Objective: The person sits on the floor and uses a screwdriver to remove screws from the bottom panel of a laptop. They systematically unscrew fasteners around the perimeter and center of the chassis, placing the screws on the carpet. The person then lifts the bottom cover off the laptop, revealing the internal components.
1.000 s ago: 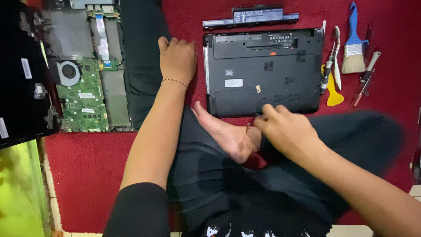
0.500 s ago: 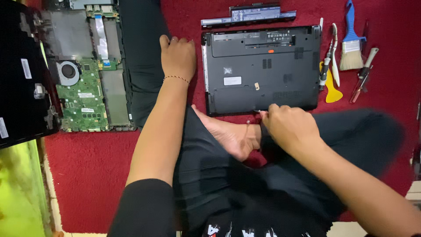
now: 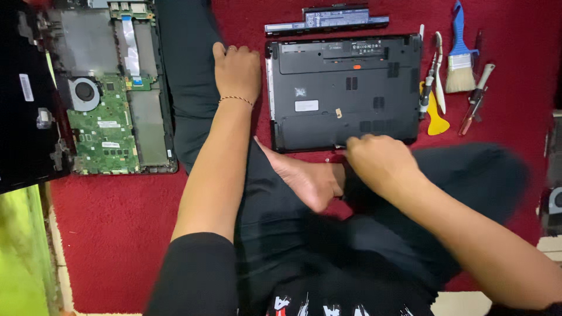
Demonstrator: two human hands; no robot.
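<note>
A black laptop lies bottom-up on the red carpet in front of my crossed legs. My left hand rests flat beside its left edge, fingers touching the side of the case. My right hand is at the near edge of the laptop, fingers curled against the rim; whether it pinches something small is hidden by blur. A long black battery pack lies just beyond the laptop.
An opened laptop chassis with green mainboard and fan lies at the left, a black cover beside it. At the right lie a blue-handled brush, a yellow pry tool, tweezers and screwdrivers. My bare foot lies below the laptop.
My right hand has shifted slightly left and up along the laptop's near edge. My left hand has stayed against the left side.
</note>
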